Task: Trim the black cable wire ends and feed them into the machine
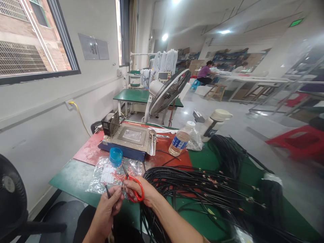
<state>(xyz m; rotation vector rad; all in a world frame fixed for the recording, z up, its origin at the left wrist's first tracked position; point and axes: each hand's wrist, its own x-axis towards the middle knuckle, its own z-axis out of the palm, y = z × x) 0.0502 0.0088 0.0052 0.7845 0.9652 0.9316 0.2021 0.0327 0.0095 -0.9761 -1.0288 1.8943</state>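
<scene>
Red-handled scissors (138,197) hang from the fingers of my right hand (135,189), their blades pointing up and away over the bag. My left hand (111,202) is closed around a thin black cable (107,191), whose end sticks up from the fist. The fingertips of both hands are close together, and what lies between them is too small to make out. Just beyond is a clear plastic bag (95,179) with small red bits (118,176) and a white paper on it. A blue round cap or cup (115,157) stands at its far edge.
A large bundle of black cables (182,180) covers the table to the right. Farther back are a hot-plate-like device (126,141) with a small fan, a spoon (152,143), a labelled bottle (179,143) and a white flask (215,125). A big fan (169,92) stands behind.
</scene>
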